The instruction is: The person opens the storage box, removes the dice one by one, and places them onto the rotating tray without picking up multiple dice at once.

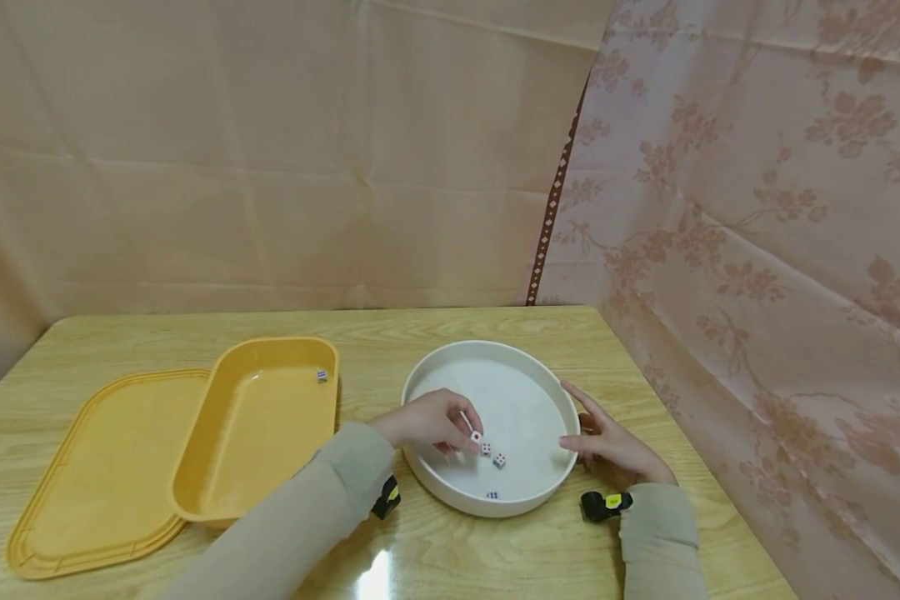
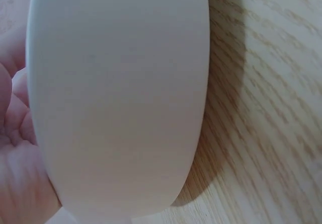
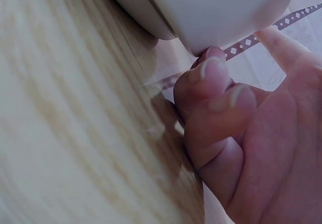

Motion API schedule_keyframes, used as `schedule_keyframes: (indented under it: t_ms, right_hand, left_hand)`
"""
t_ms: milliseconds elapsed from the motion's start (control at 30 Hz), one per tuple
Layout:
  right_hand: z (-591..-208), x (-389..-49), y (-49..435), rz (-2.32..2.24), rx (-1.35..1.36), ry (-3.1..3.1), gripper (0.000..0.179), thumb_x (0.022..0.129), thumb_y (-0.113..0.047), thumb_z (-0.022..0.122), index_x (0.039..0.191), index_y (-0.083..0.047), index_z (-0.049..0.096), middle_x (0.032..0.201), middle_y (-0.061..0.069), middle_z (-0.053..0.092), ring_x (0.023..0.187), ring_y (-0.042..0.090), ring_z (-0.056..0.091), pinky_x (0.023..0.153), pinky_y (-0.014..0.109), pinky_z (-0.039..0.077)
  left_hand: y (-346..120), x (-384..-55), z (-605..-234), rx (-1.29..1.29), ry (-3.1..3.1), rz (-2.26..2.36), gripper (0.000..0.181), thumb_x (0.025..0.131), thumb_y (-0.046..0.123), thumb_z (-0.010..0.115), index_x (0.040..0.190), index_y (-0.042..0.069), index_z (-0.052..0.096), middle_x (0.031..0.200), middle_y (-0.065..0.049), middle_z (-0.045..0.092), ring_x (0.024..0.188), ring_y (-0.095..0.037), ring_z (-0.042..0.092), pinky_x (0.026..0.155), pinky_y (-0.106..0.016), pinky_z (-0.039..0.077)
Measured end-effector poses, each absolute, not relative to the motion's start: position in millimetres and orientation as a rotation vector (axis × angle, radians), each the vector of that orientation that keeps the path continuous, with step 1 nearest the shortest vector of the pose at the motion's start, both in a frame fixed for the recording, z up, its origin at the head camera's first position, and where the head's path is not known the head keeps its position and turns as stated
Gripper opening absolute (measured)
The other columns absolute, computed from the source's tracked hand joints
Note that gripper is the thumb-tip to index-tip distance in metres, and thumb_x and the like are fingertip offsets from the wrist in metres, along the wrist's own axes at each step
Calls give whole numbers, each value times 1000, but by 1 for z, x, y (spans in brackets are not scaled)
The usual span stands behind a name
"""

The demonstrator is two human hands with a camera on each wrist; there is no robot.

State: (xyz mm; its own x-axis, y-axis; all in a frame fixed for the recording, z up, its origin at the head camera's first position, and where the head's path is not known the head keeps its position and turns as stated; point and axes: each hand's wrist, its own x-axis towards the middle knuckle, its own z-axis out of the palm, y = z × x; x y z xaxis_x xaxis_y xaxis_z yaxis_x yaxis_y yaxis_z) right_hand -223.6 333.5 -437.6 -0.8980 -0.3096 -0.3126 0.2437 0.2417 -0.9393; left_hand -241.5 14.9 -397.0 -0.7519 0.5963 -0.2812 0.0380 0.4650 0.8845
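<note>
A round white tray (image 1: pixel 450 498) with a raised wall lies on the table. My left hand (image 1: pixel 437 419) reaches over its left rim and pinches a white die (image 1: pixel 476 436) with a red dot. Close to those fingertips sits a second die (image 1: pixel 486 449), with another die (image 1: pixel 499 460) to its lower right. Nearer the front wall is a die with blue pips (image 1: pixel 492 495). My right hand (image 1: pixel 617 450) holds the tray's right side, thumb at the rim. The right wrist view shows curled fingers (image 3: pixel 214 78) by the outer wall (image 3: pixel 226 12); the left wrist view is mostly tray wall (image 2: pixel 121 98).
Left of the tray stands a yellow rectangular container (image 1: pixel 251 433) with one die (image 1: pixel 322 376) near its far right corner. Its edge overlaps a flat yellow lid (image 1: pixel 105 475). Cloth (image 1: pixel 285 167) hangs behind the wooden table (image 1: pixel 435 567), and patterned cloth (image 1: pixel 780 275) borders its right side.
</note>
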Motion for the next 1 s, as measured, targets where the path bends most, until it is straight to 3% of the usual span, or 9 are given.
schedule_keyframes:
  t_ms: [700,1000]
  right_hand:
    - [-441,-227,333,-1693,-30,2080,92,90,-14,71,158,-39,14,147,25,34,68,15,45,60,23,39]
    - [-441,-227,333,-1690,-26,2092,92,90,-14,71,158,-39,14,146,25,35,68,15,46,59,23,39]
  left_hand:
    - [18,-240,-399,604,2198,1144,15,79,4,82,89,7,70,70,3,58,56,-8,50,52,-17,41]
    - [17,-241,-400,563,2205,1157,20,79,5,82,95,5,69,74,2,62,59,-7,52,54,-17,42]
